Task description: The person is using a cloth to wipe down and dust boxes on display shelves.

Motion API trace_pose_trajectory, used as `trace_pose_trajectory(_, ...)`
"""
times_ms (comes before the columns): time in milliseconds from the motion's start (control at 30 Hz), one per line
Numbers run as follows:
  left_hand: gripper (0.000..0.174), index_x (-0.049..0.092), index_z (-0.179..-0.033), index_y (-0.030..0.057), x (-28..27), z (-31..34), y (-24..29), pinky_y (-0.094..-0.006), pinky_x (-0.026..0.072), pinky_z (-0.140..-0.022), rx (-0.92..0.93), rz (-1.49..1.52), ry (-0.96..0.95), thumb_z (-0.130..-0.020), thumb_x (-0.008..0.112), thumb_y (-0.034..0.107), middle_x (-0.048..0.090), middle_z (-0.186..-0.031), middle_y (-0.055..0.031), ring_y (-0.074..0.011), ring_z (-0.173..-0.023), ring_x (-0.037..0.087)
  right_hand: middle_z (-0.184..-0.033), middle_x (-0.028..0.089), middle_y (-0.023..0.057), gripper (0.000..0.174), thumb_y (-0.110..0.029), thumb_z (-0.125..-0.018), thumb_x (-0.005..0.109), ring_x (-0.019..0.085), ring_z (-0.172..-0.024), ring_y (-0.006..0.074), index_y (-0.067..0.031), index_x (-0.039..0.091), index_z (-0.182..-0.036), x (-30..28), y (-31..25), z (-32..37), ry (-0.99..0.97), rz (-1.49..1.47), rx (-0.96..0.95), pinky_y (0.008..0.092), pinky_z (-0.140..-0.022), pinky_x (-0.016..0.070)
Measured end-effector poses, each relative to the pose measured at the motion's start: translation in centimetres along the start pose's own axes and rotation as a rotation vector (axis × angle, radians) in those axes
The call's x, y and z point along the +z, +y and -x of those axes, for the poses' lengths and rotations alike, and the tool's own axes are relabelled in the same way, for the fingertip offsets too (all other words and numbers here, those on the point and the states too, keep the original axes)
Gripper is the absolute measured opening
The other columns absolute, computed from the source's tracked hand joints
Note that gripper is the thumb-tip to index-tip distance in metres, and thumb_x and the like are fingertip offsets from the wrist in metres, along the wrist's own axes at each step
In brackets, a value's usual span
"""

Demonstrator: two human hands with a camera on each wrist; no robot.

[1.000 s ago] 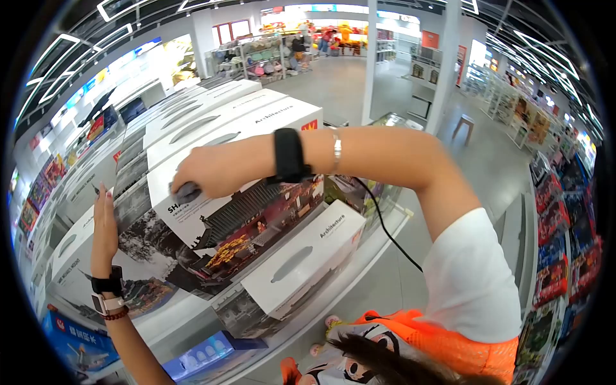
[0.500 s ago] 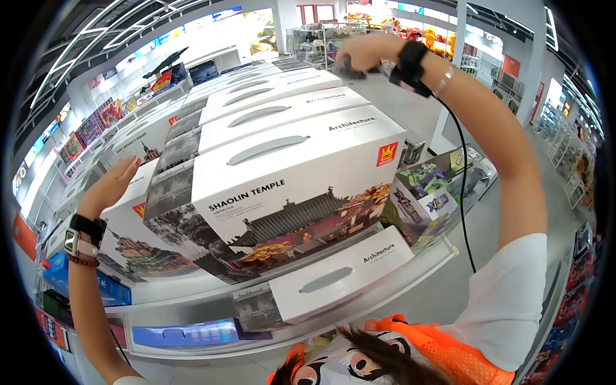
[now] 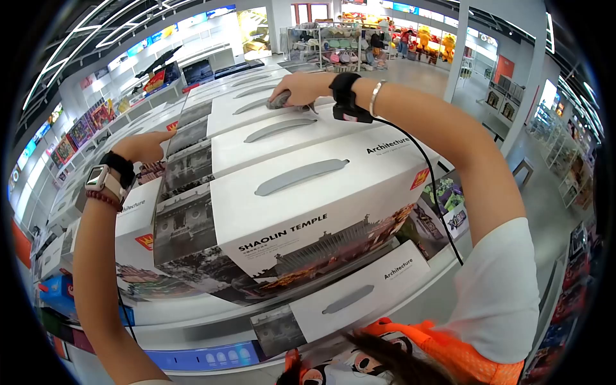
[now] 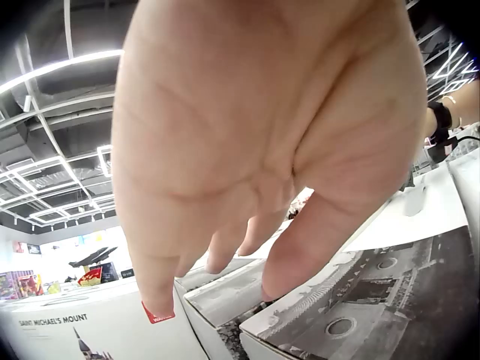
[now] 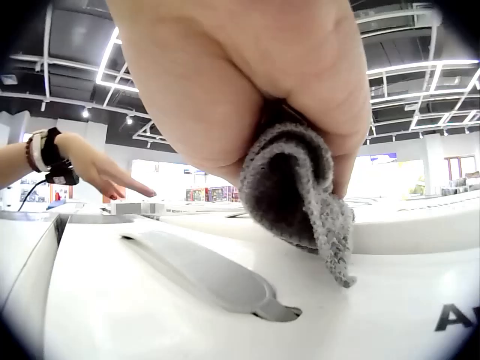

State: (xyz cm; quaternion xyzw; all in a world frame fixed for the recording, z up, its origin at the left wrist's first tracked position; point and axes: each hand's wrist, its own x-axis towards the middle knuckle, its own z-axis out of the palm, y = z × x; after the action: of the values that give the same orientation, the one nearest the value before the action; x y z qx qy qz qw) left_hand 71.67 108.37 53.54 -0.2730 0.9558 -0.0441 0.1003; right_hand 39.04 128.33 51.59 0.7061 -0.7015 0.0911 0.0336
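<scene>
My right hand (image 3: 307, 88) grips a bunched grey cloth (image 3: 280, 99) on the white tops of the boxes behind the front one. In the right wrist view, the fuzzy cloth (image 5: 296, 195) hangs from the fingers beside a grey carry handle (image 5: 210, 274). The front box (image 3: 282, 215) reads "SHAOLIN TEMPLE" and has a grey handle on top. My left hand (image 3: 142, 147) is at the left side of this row, fingers extended. In the left wrist view, its fingertips come down at the boxes' grey printed ends (image 4: 360, 292), beside a "SAINT MICHAEL'S MOUNT" box (image 4: 82, 330).
Similar boxes stand in rows behind and to the left. A lower white box (image 3: 350, 305) lies in front, near a blue box (image 3: 199, 357). A black cable (image 3: 431, 173) hangs from the right wrist. Colourful packages (image 3: 449, 205) sit at the right end.
My right hand swung with the cloth from the front box out past the boxes' right end, then back left onto tops farther behind. My left hand shifted farther back along the row. The view shifted.
</scene>
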Motion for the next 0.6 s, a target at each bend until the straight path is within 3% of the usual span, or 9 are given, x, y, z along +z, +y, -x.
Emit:
trace_pose_trajectory(100,0.073,0.032,-0.146,0.011,1.0,-1.9,-0.1,-0.0345,0.0374,-0.103,0.021,-0.013,-0.023,-0.074,0.044,-0.001,0.045,-0.139,-0.0217,-0.0325,-0.126,0.047,-0.106,0.066,0.0191,0.042,-0.007,-0.076,0.058,0.064,-0.092,0.034,-0.0083,0.064,-0.117,0.2,1.7,1.7,0.031,0.035,-0.042,0.0381,-0.082,0.0513)
trace_pose_trajectory(167,0.074,0.032,-0.145,0.0093,1.5,-2.0,0.3,-0.0344,0.0393,-0.101,0.048,-0.031,-0.019,-0.074,0.044,-0.002,0.046,-0.138,-0.0225,-0.0322,-0.124,0.048,-0.103,0.064,0.0202,0.041,-0.008,-0.072,0.058,0.062,-0.094,0.0352,-0.0062,0.067,-0.112,-1.2,3.7,2.8,-0.129,0.262,0.093,0.0402,-0.083,0.0502)
trace_pose_trajectory(200,0.073,0.032,-0.145,0.0081,0.9,-1.1,1.9,-0.0348,0.0414,-0.098,0.005,0.021,-0.046,-0.073,0.044,-0.002,0.048,-0.136,-0.0225,-0.0323,-0.121,0.05,-0.101,0.064,0.019,0.038,-0.006,-0.071,0.056,0.061,-0.093,0.0359,-0.0043,0.068,-0.107,-1.0,5.8,3.5,-0.067,0.377,0.12,0.041,-0.08,0.05)
trace_pose_trajectory(233,0.073,0.032,-0.145,0.0069,0.7,-0.7,2.8,-0.0353,0.0435,-0.095,-0.035,0.072,-0.072,-0.073,0.044,-0.002,0.05,-0.134,-0.0226,-0.0324,-0.119,0.053,-0.102,0.063,0.0196,0.03,-0.006,-0.071,0.055,0.061,-0.092,0.0365,-0.0018,0.07,-0.097,-1.4,5.6,4.5,-0.032,0.264,0.345,0.041,-0.077,0.0497)
trace_pose_trajectory(300,0.071,0.033,-0.143,0.0043,1.3,-1.8,1.3,-0.0359,0.0448,-0.092,0.016,0.048,-0.047,-0.073,0.044,-0.001,0.053,-0.13,-0.0233,-0.033,-0.115,0.055,-0.093,0.065,0.0205,0.022,-0.007,-0.07,0.057,0.062,-0.085,0.0367,-0.0005,0.069,-0.087,-2.5,6.8,4.0,-0.161,0.458,0.208,0.0419,-0.071,0.0501)
trace_pose_trajectory(367,0.07,0.035,-0.142,0.0017,1.6,-2.5,1.0,-0.0366,0.0461,-0.09,0.064,0.031,-0.017,-0.073,0.045,-0.001,0.055,-0.127,-0.0241,-0.0336,-0.112,0.057,-0.084,0.065,0.0217,0.016,-0.009,-0.07,0.057,0.063,-0.075,0.038,-0.0008,0.068,-0.079,-1.9,5.1,2.9,-0.146,0.418,0.261,0.044,-0.064,0.0499)
trace_pose_trajectory(400,0.064,0.039,-0.139,0.0038,1.6,-2.4,1.1,-0.0374,0.0443,-0.092,0.003,-0.002,-0.016,-0.075,0.046,0.003,0.055,-0.126,-0.0232,-0.0348,-0.114,0.055,-0.077,0.065,0.0213,0.025,-0.008,-0.069,0.057,0.063,-0.067,0.0361,-0.0013,0.07,-0.09,-0.4,5.5,1.9,0.016,0.419,0.074,0.0434,-0.061,0.0504)
trace_pose_trajectory(467,0.059,0.043,-0.136,0.006,1.2,-2.4,1.1,-0.0382,0.0425,-0.094,-0.059,-0.041,-0.02,-0.077,0.048,0.008,0.056,-0.125,-0.0222,-0.0359,-0.116,0.053,-0.1,0.068,0.0179,0.043,-0.005,-0.079,0.059,0.066,-0.075,0.0318,-0.0116,0.062,-0.121,-0.5,-1.6,2.6,-0.033,0.095,0.069,0.038,-0.072,0.0536)
trace_pose_trajectory(600,0.046,0.052,-0.121,0.0,0.7,-2.4,0.4,-0.0396,0.0447,-0.088,-0.002,-0.025,-0.048,-0.078,0.055,0.015,0.06,-0.115,-0.0235,-0.0377,-0.108,0.057,-0.109,0.067,0.0118,0.044,-0.001,-0.082,0.058,0.064,-0.093,0.0283,-0.0198,0.063,-0.122,1.9,-1.6,3.5,0.076,-0.147,-0.213,0.0348,-0.082,0.0504)
